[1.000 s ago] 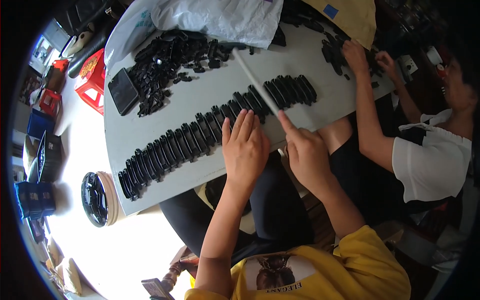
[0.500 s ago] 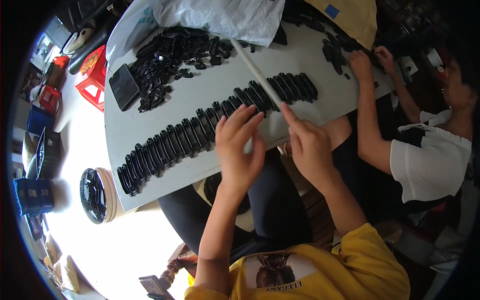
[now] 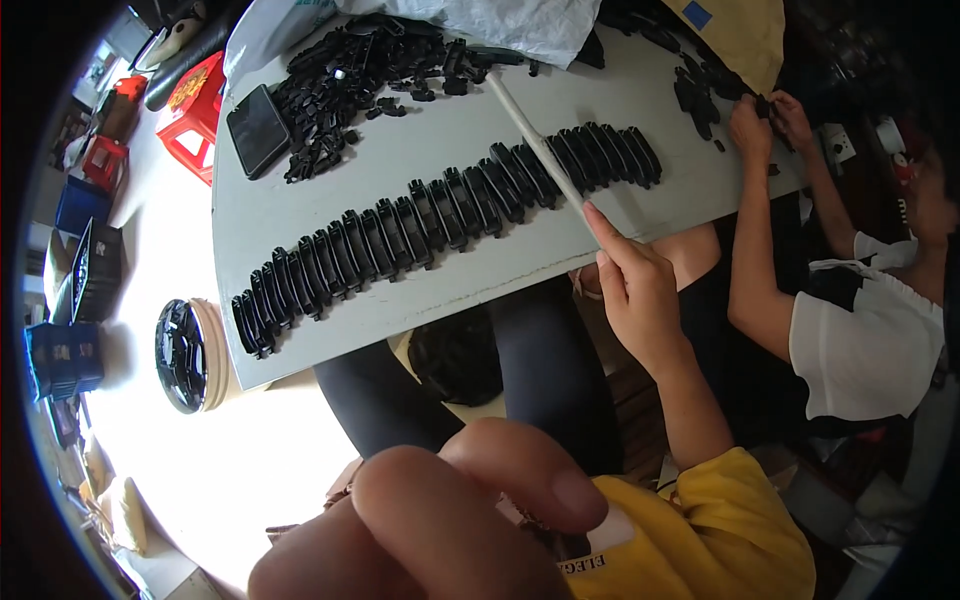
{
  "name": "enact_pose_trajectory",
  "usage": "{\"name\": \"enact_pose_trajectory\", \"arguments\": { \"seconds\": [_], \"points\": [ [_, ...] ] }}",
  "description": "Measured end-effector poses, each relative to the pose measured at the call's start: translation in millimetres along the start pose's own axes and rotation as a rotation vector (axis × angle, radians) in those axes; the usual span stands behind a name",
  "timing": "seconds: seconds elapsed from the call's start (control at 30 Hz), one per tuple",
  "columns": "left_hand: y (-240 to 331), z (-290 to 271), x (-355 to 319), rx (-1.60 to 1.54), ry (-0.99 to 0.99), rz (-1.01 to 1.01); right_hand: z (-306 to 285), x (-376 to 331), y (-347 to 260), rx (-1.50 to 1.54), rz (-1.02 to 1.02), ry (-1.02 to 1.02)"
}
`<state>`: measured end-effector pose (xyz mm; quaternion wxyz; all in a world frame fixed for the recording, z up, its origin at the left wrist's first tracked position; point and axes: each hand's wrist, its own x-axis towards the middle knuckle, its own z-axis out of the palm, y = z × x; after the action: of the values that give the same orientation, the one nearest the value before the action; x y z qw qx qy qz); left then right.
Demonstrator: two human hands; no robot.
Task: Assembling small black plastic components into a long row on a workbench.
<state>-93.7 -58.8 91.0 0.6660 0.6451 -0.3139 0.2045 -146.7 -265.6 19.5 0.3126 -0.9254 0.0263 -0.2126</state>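
My right hand (image 3: 645, 300) is closed round the near end of a slim white stick (image 3: 543, 148), its index finger laid along it. The stick reaches up and left over a long slanting row of black curved plastic pieces (image 3: 385, 240), set side by side on the pale table. My left hand (image 3: 430, 530) looms large and blurred at the bottom, close in front of my yellow shirt. Its fingers are curled, with nothing seen in them. Beyond the row lies a heap of loose small black plastic parts (image 3: 360, 75).
A dark phone (image 3: 258, 132) lies left of the heap. White plastic bags (image 3: 480, 25) and a tan bag (image 3: 745, 45) cover the table's far side. At right, a co-worker's hands (image 3: 770, 125) handle black parts. A round tub (image 3: 205, 355) and red stool (image 3: 195, 115) stand at left.
My left hand has come back from the row toward me, its fingers going from spread to curled. My right hand still holds the stick over the row. The whole view has shifted slightly.
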Motion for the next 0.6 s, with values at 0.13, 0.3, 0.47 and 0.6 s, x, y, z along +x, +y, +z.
{"name": "enact_pose_trajectory", "arguments": {
  "seconds": [0.13, 0.3, 0.47, 0.6],
  "points": [
    [-7.5, -3.2, -1.6, 0.146, -0.032, 0.077, 0.0, 5.6, -0.1, -0.043, -0.032, 0.013],
    [-27.4, 5.8, 1.3, -0.112, -0.122, -0.087, -2.3, 19.4, -21.4, -0.109, -0.051, 0.106],
    [-95.1, 37.3, -20.1, 0.614, -0.435, 0.013, 11.3, 22.6, -14.9, -0.335, 0.001, -0.161],
    [-109.8, 43.7, -26.7, 0.759, -0.481, 0.019, 2.8, 27.8, -10.5, -0.175, 0.009, -0.054]
  ]
}}
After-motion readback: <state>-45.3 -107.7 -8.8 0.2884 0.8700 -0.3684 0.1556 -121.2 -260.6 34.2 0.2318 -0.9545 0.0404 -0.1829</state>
